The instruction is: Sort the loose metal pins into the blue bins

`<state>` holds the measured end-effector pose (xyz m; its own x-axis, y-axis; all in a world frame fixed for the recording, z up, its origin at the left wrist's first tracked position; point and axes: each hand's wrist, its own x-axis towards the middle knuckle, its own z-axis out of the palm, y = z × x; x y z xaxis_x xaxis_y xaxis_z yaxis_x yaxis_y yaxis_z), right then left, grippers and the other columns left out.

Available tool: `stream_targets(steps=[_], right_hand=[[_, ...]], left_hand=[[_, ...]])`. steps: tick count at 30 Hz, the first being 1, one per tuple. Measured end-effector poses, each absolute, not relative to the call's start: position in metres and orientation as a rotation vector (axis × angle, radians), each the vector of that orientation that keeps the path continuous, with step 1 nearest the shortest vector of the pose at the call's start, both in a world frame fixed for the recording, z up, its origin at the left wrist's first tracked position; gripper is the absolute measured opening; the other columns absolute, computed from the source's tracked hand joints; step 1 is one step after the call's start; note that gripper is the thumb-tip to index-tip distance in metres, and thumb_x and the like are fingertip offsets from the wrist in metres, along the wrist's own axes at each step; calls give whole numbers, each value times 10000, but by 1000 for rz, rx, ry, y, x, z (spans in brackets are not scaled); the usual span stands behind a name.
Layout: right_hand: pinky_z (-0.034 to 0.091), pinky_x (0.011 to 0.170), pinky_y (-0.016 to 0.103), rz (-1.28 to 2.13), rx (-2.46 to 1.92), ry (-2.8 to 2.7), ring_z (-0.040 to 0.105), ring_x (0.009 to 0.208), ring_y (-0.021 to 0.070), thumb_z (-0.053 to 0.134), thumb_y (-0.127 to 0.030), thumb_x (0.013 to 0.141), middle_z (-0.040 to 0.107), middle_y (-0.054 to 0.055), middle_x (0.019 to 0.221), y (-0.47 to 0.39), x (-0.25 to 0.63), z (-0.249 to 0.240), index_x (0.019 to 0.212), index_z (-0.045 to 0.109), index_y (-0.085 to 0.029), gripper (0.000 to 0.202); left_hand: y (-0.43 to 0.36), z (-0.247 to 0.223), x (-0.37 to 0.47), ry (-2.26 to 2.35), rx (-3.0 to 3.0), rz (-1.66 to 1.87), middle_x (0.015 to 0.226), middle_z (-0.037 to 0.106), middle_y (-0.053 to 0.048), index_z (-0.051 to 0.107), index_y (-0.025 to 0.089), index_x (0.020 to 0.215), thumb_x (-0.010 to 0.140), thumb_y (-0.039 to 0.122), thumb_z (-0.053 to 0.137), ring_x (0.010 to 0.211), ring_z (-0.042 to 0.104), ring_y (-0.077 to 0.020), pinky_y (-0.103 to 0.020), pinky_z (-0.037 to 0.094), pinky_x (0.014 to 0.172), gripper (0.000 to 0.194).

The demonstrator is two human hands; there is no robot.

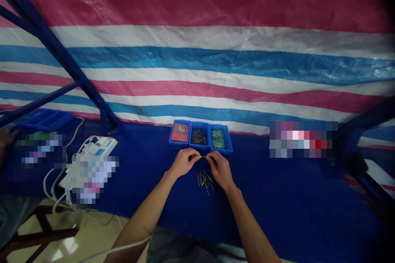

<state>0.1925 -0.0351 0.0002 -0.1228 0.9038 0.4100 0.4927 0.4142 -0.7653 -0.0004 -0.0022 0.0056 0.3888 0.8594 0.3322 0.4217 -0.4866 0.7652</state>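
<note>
My left hand [184,162] and my right hand [221,170] meet just in front of three small blue bins, fingertips pinched. A short, thin pale rod [203,156] spans the gap between them, an end in each hand; its exact kind is too small to make out. On the blue tabletop, below and between the hands, lies a loose pile of thin brass-coloured rods [204,180]. The middle bin [200,146] contains many similar slim dark and metallic pieces. The left bin [178,144] has something red with a small pale item on it. Clear and greenish pieces fill the right bin [228,139].
To the left, a white power strip [106,146] sits among tangled white cables. Farther left are a blue divided tray [46,120] and another person's hand [6,136]. Blue metal frame bars [61,59] rise at both sides before a striped tarp [197,59].
</note>
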Motion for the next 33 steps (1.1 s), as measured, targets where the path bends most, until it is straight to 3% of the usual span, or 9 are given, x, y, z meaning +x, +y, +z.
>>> stream_targets(steps=[8, 19, 25, 33], right_hand=[[495, 795, 335, 555, -1191, -1729, 631, 860, 222, 481, -304, 1006, 658, 74, 914, -34, 193, 0, 954, 688, -225, 228], [500, 776, 326, 548, -1201, -1691, 629, 833, 210, 512, -288, 992, 648, 69, 936, -34, 193, -3, 968, 698, -229, 197], [488, 695, 312, 520, -1239, -1669, 595, 716, 188, 526, -329, 987, 626, 49, 847, -34, 193, -4, 976, 690, -221, 197], [490, 747, 309, 501, -1223, -1653, 615, 766, 188, 529, -299, 990, 653, 46, 879, -33, 193, -3, 970, 694, -219, 184]], left_hand=[[-2, 5, -1, 1097, 2067, 980, 756, 667, -35, 718, 152, 872, 959, 345, 579, 656, 561, -134, -237, 415, 634, 254], [-2, 5, -1, 1094, 2067, 986, 757, 664, -31, 717, 154, 880, 958, 337, 583, 654, 557, -131, -234, 412, 632, 240], [-1, 4, -1, 1089, 2054, 1019, 749, 660, -31, 713, 147, 879, 960, 333, 582, 648, 554, -128, -232, 406, 623, 241], [-2, 4, 0, 1097, 2031, 1069, 726, 674, -31, 709, 143, 862, 960, 337, 579, 637, 566, -126, -229, 401, 613, 254]])
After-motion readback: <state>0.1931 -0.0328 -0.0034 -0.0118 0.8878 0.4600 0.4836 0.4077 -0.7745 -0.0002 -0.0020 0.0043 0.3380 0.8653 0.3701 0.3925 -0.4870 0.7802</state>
